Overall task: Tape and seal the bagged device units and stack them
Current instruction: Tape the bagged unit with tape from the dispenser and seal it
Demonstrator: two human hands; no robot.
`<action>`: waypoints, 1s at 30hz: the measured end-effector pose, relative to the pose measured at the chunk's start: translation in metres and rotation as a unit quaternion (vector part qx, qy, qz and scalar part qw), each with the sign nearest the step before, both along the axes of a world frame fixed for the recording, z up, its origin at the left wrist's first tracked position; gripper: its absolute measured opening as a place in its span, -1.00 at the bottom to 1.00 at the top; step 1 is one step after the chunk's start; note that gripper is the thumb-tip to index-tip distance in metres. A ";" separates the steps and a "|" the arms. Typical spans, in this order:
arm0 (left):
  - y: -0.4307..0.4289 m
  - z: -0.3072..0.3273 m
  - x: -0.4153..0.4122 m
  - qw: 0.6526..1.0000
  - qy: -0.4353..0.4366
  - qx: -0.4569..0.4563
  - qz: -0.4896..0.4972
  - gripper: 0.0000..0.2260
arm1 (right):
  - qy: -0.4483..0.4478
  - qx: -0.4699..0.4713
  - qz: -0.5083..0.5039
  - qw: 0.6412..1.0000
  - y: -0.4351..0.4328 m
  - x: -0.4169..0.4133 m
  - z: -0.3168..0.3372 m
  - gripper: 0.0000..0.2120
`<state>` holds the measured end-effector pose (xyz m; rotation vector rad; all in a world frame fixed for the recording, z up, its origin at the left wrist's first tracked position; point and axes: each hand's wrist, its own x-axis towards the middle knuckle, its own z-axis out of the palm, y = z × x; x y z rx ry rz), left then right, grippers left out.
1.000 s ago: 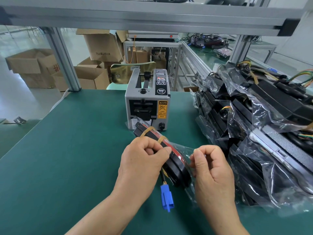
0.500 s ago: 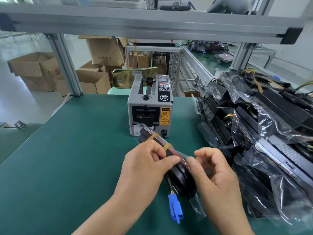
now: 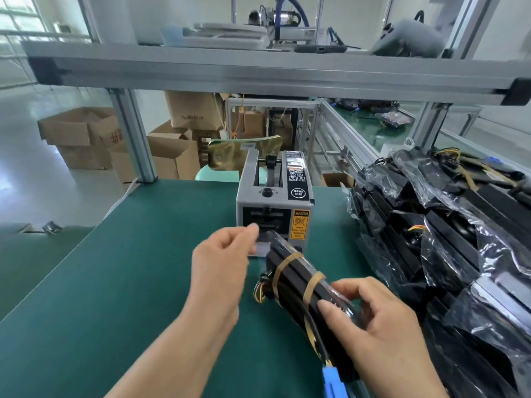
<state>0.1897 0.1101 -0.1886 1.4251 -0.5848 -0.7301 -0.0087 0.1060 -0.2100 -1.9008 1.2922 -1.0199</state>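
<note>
We were at the taping step. Our left hand (image 3: 221, 262) was up at the mouth of the tape machine (image 3: 273, 208), which stood on the green bench (image 3: 115, 297) just behind the work. The thumb and first finger were curled in and seemed to pinch a clear strip of tape (image 3: 260, 249) that hung out of the slot. It was a bit blurry there, so we could not be sure how firm the pinch was.

Our right hand (image 3: 379, 326) held the bagged unit (image 3: 290, 271) by its near end. The fingers and thumb were curled round it and pressed the loose plastic of the bag against the black body. The unit lay slanted, with its far end near the foot of the machine. Two tan rubber bands (image 3: 313, 285) went round it, and a blue plug (image 3: 332, 379) stuck out close to us.

On our right sat a big pile of bagged units (image 3: 431, 239), all touching each other.

We thought the next move would be to pull the strip free and bring it to the folded end of the bag. That called for care. The tape had to land across the fold while the right hand kept the plastic flat. The sticky side should not catch our fingers or the wires first. After that, the unit could go on a stack.
</note>
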 end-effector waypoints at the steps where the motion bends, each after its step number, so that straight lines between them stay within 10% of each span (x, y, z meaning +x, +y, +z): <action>1: -0.011 -0.001 0.009 0.999 0.048 0.020 0.008 -0.83 | 0.008 -0.007 -0.004 1.000 0.000 -0.002 0.001 -0.86; 7: -0.058 -0.019 0.016 0.968 0.215 0.130 -0.026 -0.88 | 0.026 -0.048 -0.028 0.998 0.006 -0.016 0.004 -0.74; 21: -0.079 -0.009 0.006 0.948 0.296 0.120 0.019 -0.90 | -0.008 -0.050 -0.021 0.999 0.006 -0.012 -0.006 -0.74; 30: -0.038 -0.002 0.001 0.980 0.196 0.005 -0.026 -0.78 | -0.024 -0.032 -0.006 0.999 0.006 -0.014 -0.007 -0.80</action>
